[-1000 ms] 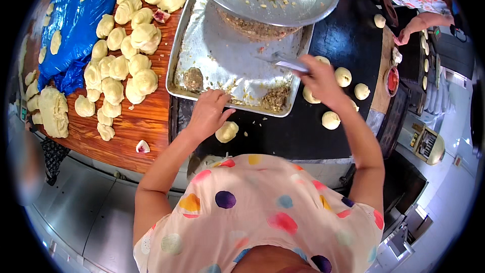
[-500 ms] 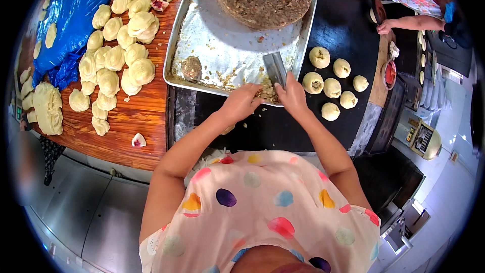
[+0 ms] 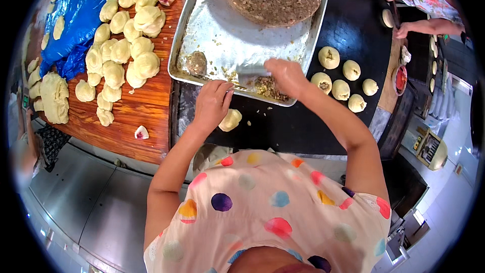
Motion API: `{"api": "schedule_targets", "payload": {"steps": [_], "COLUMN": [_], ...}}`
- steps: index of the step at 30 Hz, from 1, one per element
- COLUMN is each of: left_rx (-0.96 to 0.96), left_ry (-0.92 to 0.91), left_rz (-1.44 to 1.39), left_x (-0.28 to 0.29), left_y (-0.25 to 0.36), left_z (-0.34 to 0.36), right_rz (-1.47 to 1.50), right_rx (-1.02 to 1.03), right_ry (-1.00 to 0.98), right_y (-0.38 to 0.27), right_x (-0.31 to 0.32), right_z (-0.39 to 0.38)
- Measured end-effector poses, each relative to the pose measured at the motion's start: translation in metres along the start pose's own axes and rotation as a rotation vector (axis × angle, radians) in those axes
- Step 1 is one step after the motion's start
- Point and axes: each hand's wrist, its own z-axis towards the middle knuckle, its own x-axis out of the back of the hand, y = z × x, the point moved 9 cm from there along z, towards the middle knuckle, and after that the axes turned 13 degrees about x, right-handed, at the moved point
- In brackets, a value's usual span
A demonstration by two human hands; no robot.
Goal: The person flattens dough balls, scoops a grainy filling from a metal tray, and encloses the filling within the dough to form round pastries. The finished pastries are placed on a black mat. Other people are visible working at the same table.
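My right hand (image 3: 286, 77) grips a metal dough scraper (image 3: 249, 74), which is blurred by motion, in the near part of a large metal tray (image 3: 178, 45). Right by it, crumbly filling (image 3: 267, 87) with green bits lies along the tray's near rim. At that rim, further left, rests my left hand (image 3: 212, 103), its fingers extended and holding nothing. A ball of filling (image 3: 196, 63) sits in the tray's near left corner. Toward the back lies a thick round slab of filling (image 3: 275, 1). A piece of pale dough (image 3: 230, 120) is on the black worktop beside my left hand.
Several round filled buns (image 3: 329, 57) stand on the black worktop (image 3: 308, 126) to the right. Many dough pieces (image 3: 113, 73) cover the wooden board (image 3: 146, 146) at left, near blue plastic (image 3: 81, 20). A second metal pan overhangs the tray's far side. A co-worker's hands (image 3: 402, 30) work at far right.
My left hand has left the filling and moved left along the tray rim. My right hand has swung the scraper over to the left of the filling. The view has shifted slightly.
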Motion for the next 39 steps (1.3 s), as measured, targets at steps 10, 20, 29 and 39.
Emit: {"api": "schedule_targets", "payload": {"steps": [10,20,29,39], "left_rx": [-0.013,-0.019,0.048,0.035], "left_ry": [-0.182,-0.199,-0.237,-0.256], "left_rz": [0.024,0.019,-0.008,-0.068], "left_x": [-0.016,-0.028,-0.03,-0.024], "left_y": [0.005,-0.001,-0.002,0.004], "left_z": [0.009,0.015,0.023,0.023], "right_rz": [0.765,1.093,1.385,1.531], "right_rx": [-0.374,-0.531,-0.574,-0.629], "right_ry": [-0.335,-0.656,-0.758,-0.26], "right_y": [0.072,0.059,0.072,0.06], "right_x": [-0.081,-0.066,-0.092,0.04], "right_z": [-0.061,-0.034,-0.043,-0.031]}}
